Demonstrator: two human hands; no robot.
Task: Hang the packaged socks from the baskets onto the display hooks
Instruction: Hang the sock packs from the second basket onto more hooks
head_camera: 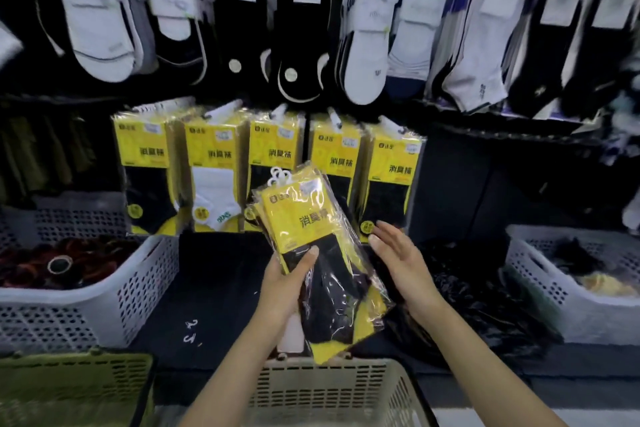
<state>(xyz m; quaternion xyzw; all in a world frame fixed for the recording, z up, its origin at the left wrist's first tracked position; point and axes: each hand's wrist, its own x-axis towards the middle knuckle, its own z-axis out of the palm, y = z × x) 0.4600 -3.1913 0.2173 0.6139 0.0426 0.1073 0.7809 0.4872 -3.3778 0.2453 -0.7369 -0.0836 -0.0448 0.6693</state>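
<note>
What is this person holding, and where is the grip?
The left hand holds a bundle of yellow sock packs at mid-height, thumb across the front. The right hand is open beside it, holding nothing.

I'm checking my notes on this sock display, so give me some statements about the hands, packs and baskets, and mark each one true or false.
1. The left hand holds a bunch of yellow sock packs. True.
2. The right hand grips a pack too. False: it is open beside the bunch and holds nothing.
3. Behind the bunch, the hanging packs show five fronts side by side. True.
4. The white basket on the left holds yellow packs. False: its contents are dark red and black.
5. The basket under the bunch is green. False: a beige basket is there; the green basket sits to its left.
</note>
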